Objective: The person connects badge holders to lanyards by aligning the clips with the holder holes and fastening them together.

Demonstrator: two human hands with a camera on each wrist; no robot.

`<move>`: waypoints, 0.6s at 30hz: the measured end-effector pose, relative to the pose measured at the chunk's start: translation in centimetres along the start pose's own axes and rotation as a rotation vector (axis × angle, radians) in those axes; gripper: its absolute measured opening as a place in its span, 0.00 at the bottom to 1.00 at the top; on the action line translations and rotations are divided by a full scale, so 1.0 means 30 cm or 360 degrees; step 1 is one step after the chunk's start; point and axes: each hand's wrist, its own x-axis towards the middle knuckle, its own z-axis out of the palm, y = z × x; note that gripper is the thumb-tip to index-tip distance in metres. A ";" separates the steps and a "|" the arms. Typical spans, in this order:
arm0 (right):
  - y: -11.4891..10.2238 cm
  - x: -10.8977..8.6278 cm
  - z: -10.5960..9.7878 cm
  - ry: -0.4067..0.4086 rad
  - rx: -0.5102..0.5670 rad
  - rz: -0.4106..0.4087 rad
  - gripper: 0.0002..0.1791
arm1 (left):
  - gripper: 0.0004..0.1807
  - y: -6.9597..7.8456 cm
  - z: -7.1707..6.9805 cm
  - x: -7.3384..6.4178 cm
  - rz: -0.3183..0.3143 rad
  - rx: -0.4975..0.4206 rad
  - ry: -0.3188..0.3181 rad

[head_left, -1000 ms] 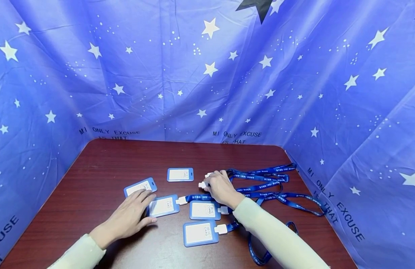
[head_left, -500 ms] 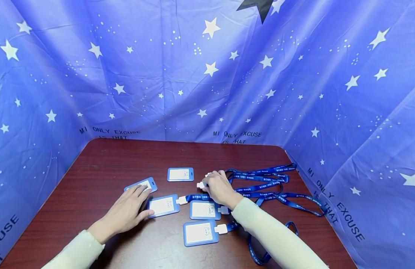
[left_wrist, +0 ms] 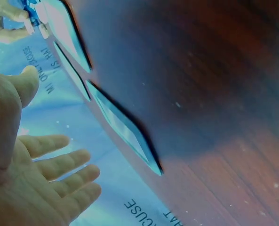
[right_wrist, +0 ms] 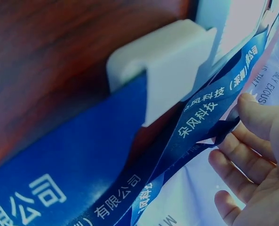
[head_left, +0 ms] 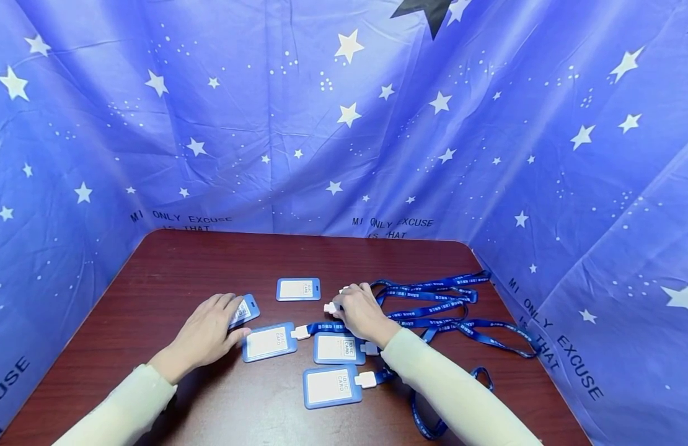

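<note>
My left hand (head_left: 207,331) is over the leftmost blue badge holder (head_left: 246,310), covering part of it in the head view. In the left wrist view its fingers (left_wrist: 66,162) are spread and hold nothing. Close by its thumb lies a badge holder (head_left: 269,342) clipped to a blue lanyard (head_left: 328,327). My right hand (head_left: 362,313) pinches another blue lanyard (right_wrist: 227,126) between thumb and fingers, just behind its white clip (head_left: 330,308). Beyond both hands a loose badge holder (head_left: 297,289) lies flat, with no lanyard on it.
Nearer me lie a badge holder (head_left: 337,349) and a front badge holder (head_left: 333,387), both on lanyards. Several lanyard straps (head_left: 433,310) spread over the right of the dark red table (head_left: 227,260). A starry blue curtain (head_left: 299,124) hangs behind the table.
My left hand has moved forward over the leftmost badge holder, uncovering the lanyard-fitted holder beside it. My right hand has shifted slightly left with the pinched lanyard and its clip.
</note>
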 end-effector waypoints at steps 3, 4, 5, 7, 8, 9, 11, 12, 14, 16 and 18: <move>-0.001 0.000 -0.002 -0.0004 -0.0002 -0.0008 0.09 | 0.37 -0.009 0.000 0.007 -0.0020 -0.0010 -0.0013; -0.002 0.001 -0.002 -0.0006 -0.0005 -0.0012 0.09 | 0.37 -0.012 0.001 0.007 -0.0026 -0.0010 -0.0014; -0.002 0.003 -0.001 -0.0004 -0.0010 -0.0015 0.09 | 0.37 -0.015 0.003 0.007 -0.0032 -0.0014 -0.0012; -0.002 0.005 -0.001 -0.0009 -0.0012 -0.0020 0.08 | 0.37 -0.023 0.009 0.007 -0.0042 -0.0018 -0.0005; -0.001 0.006 0.000 -0.0006 -0.0016 -0.0027 0.08 | 0.37 -0.026 0.011 0.007 -0.0047 -0.0017 -0.0001; -0.001 0.006 0.000 -0.0007 -0.0016 -0.0030 0.08 | 0.37 -0.030 0.014 0.006 -0.0053 -0.0015 -0.0003; -0.002 0.005 0.000 -0.0008 -0.0016 -0.0038 0.08 | 0.37 -0.037 0.017 0.005 -0.0081 -0.0011 -0.0021; -0.003 0.005 -0.001 -0.0007 -0.0011 -0.0043 0.08 | 0.38 -0.041 0.018 0.005 -0.0098 -0.0005 -0.0035; -0.004 0.004 -0.001 0.0001 -0.0006 -0.0054 0.08 | 0.38 -0.048 0.017 0.005 -0.0132 0.0012 -0.0067; -0.006 0.004 -0.001 0.0003 0.0004 -0.0056 0.08 | 0.39 -0.056 0.017 0.006 -0.0161 0.0030 -0.0090; -0.007 0.004 0.000 0.0009 0.0012 -0.0062 0.08 | 0.39 -0.063 0.015 0.008 -0.0178 0.0045 -0.0105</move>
